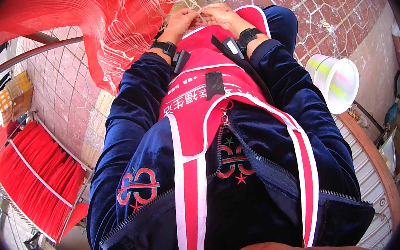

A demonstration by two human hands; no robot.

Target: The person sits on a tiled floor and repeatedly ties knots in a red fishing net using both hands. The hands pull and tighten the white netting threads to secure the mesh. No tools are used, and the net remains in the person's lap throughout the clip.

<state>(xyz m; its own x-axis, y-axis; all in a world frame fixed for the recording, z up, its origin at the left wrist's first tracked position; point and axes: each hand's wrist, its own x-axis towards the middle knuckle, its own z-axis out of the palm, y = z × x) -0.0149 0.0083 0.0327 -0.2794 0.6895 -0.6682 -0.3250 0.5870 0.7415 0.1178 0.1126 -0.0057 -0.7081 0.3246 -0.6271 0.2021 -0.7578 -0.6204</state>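
Note:
My left hand (pixel 182 22) and my right hand (pixel 221 17) meet above my lap, fingertips close together. Both are closed in a pinch on thin cream strings (pixel 190 1). These strings run from a large sheet of red material (pixel 125 23) at the upper left, where many more hang loose along its edge like a fringe. What exactly lies between the fingertips is too small to make out. Each wrist wears a black strap with a small dark device. Below the hands, a red apron (pixel 205 83) with white trim covers my lap.
A translucent whitish bucket (pixel 343 84) stands at the right. To the left, a metal rack holds a stack of folded red material (pixel 41 176), near a yellow checked box (pixel 14 97). A dark metal bar (pixel 34 54) passes under the red sheet. Paving tiles (pixel 289 0) cover the ground.

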